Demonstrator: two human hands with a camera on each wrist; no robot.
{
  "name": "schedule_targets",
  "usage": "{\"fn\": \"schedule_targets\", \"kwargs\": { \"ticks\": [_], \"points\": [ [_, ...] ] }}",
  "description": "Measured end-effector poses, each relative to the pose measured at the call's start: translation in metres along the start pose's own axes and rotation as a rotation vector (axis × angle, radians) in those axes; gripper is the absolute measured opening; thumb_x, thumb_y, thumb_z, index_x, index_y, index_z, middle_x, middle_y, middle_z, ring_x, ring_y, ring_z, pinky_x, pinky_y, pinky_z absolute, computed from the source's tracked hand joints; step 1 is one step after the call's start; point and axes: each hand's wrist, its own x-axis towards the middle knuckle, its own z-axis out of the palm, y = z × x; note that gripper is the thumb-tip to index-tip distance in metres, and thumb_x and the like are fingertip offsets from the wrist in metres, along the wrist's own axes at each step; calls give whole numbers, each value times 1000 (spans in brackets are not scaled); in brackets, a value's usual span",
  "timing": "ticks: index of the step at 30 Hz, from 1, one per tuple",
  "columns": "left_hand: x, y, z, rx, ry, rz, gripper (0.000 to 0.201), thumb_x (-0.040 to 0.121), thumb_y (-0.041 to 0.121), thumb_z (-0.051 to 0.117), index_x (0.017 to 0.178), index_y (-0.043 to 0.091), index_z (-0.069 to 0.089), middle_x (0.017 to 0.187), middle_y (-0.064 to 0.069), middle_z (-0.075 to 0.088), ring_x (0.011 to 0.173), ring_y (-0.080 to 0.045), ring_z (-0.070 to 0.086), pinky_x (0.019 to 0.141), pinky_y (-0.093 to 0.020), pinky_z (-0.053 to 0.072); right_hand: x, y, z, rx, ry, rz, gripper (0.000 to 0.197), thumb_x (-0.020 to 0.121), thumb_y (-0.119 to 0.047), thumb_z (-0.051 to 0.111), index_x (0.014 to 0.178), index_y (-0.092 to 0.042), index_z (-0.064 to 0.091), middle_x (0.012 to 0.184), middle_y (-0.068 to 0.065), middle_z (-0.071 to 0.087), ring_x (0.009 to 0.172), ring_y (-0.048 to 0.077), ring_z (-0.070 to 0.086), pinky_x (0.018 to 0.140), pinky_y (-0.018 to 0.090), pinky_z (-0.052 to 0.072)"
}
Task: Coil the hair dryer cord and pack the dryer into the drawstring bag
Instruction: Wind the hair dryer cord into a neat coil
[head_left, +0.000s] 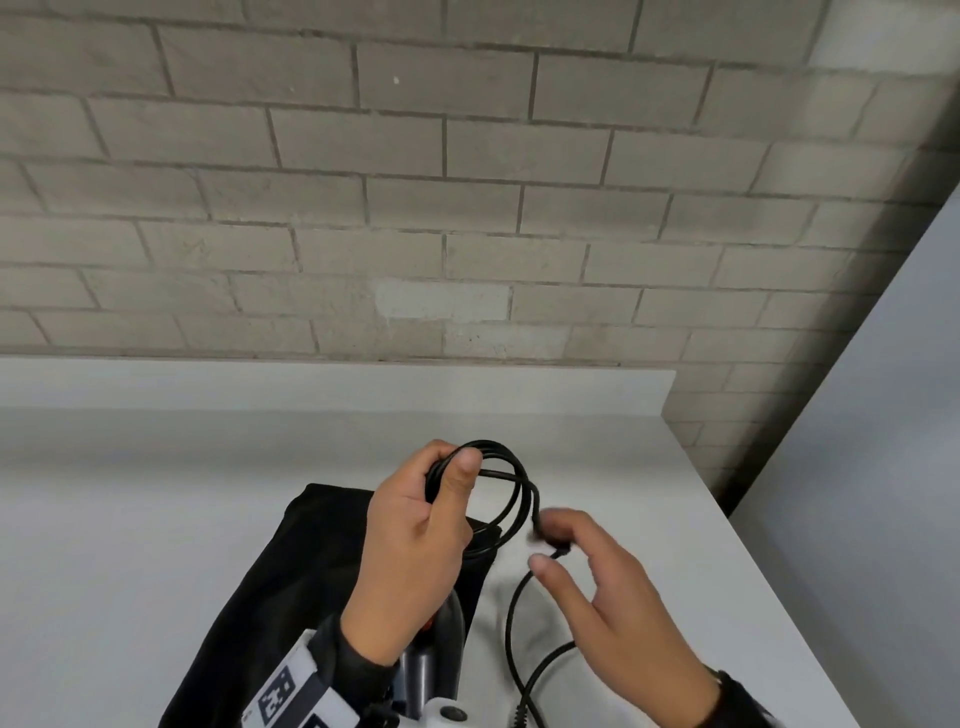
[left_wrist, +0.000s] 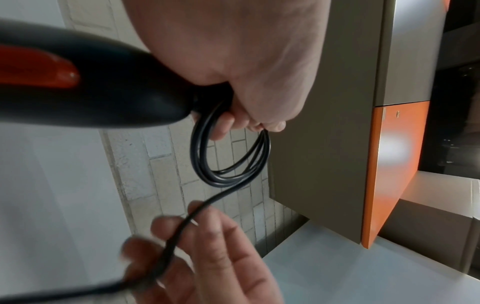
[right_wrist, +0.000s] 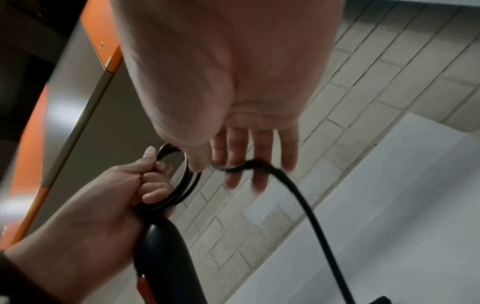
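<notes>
My left hand (head_left: 451, 480) grips several loops of the black cord (left_wrist: 226, 181) just above the hair dryer's handle. The hair dryer (head_left: 436, 654) hangs under that wrist; its black handle (left_wrist: 116, 92) carries an orange-red switch. My right hand (head_left: 555, 545) is beside the loops, fingers nearly straight, with the loose cord (right_wrist: 306, 205) running across them. From there the cord drops towards the table's near edge. The black drawstring bag (head_left: 291, 571) lies flat on the white table (head_left: 156, 493) under my left hand.
A grey brick wall (head_left: 467, 182) stands behind the table. The table's right edge (head_left: 753, 551) runs diagonally beside a pale grey panel (head_left: 883, 415). An orange-edged cabinet (left_wrist: 389, 164) hangs overhead in the wrist views.
</notes>
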Motion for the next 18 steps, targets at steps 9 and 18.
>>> {"fn": "schedule_targets", "kwargs": {
  "ticks": [9,18],
  "points": [
    [7,-1,-9,155,52,73,37,93,61,43,71,33,54,48,9,31,45,-8,28,47,-27,29,1,-48,-30,-113,251,-246,13,88,-45,55,92,-34,60,76,-14,56,64,5,54,56,13,44],
    [-4,4,-1,143,-77,207,55,80,76,51,73,22,53,50,2,40,44,-15,32,45,-27,29,39,-82,-66,-297,315,-468,14,94,-28,59,90,-19,68,77,-15,56,67,-3,46,59,12,36]
  ]
}}
